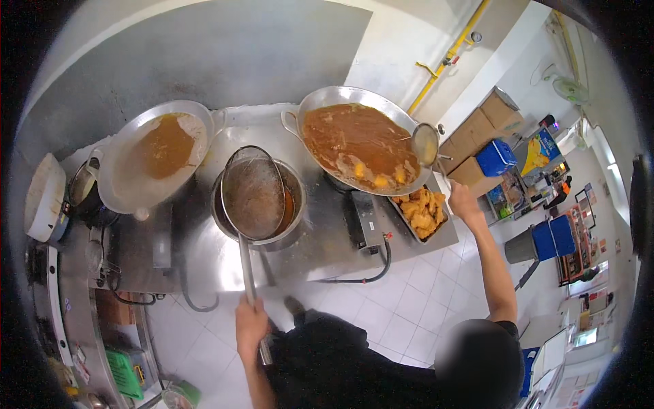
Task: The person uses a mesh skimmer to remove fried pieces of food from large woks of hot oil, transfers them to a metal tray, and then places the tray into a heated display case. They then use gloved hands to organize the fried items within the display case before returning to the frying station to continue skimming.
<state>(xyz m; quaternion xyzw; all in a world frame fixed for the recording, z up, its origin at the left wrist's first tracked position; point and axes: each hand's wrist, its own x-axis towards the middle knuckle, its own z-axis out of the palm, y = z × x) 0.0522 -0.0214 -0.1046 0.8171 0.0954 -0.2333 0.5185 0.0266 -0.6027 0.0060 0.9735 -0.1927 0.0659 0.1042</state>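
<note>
My left hand grips the long metal handle of a large round mesh strainer. Its basket lies over a steel pot of brown liquid, hiding much of the opening. Out to the right, my right hand holds the thin handle of a smaller skimmer, whose round head is at the right rim of a wide metal wok. Brown frying oil fills that wok, with yellow pieces among foam near its front edge. Below the wok's right side sits a metal tray heaped with golden fried food.
A second wok with cloudy brown oil stands left, beside a dark pot and a white container. Burner boxes and a hose line the steel counter's front. Cardboard boxes and a blue cooler are at right.
</note>
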